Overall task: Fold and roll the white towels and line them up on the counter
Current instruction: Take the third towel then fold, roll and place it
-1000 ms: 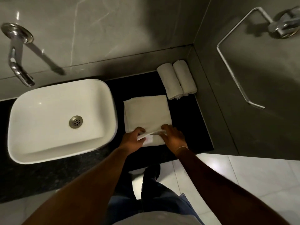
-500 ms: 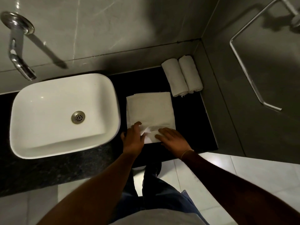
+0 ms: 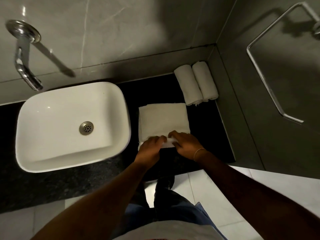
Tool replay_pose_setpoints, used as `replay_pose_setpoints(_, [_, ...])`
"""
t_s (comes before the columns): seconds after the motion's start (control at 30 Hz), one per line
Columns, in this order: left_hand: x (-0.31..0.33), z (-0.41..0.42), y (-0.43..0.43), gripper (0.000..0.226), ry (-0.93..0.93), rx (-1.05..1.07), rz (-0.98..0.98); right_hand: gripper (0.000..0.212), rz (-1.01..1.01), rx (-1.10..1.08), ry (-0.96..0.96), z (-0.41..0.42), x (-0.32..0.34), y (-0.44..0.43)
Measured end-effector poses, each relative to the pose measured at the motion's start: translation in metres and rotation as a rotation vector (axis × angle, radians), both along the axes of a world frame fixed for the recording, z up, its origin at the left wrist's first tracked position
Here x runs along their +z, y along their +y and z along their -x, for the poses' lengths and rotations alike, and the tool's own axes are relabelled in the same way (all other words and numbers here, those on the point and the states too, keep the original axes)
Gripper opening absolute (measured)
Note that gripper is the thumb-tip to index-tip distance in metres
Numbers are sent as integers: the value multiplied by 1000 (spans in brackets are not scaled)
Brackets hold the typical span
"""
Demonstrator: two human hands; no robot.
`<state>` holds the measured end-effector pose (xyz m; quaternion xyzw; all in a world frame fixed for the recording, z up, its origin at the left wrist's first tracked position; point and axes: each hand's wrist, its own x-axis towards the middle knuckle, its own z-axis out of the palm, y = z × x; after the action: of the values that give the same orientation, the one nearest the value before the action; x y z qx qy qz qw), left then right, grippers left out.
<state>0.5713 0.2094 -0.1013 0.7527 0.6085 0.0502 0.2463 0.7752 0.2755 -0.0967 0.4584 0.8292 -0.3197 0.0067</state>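
A folded white towel [image 3: 163, 119] lies flat on the black counter [image 3: 207, 135], right of the sink. Its near edge is curled into a small roll under my fingers. My left hand [image 3: 152, 147] grips the left part of that roll and my right hand [image 3: 185, 144] grips the right part, both with fingers bent over it. Two rolled white towels [image 3: 195, 83] lie side by side at the counter's back right corner, touching each other.
A white basin [image 3: 72, 125] with a metal drain sits on the counter at left, under a chrome wall tap [image 3: 26, 66]. A metal towel bar [image 3: 270, 71] hangs on the right wall. Pale floor tiles and my legs show below.
Both hands have come together on the towel's near edge and curled it over into the start of a roll. The camera has shifted slightly.
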Motion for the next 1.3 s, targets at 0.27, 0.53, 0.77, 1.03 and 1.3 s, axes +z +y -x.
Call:
replay_pose_setpoints(0.27, [9,15,77,24,-283,212,593,25,-350,77,-17,-17,-20,2])
replay_pose_setpoints(0.53, [7,5,59,17,-78,90,188,50,-54,53,-69,-15,-3,21])
replay_pose_setpoints(0.77, [-1,-4,15,65,250,-112,-95,48,224,9,-97,-7,6,44])
replay_pose_setpoints(1.03, [8,19,64,52,-20,121,231,67,-180,40,43,-7,-10,25])
replay_pose_setpoints(1.3, [16,15,71,51,-1,7,440,63,201,-154,-10,-7,-11,30])
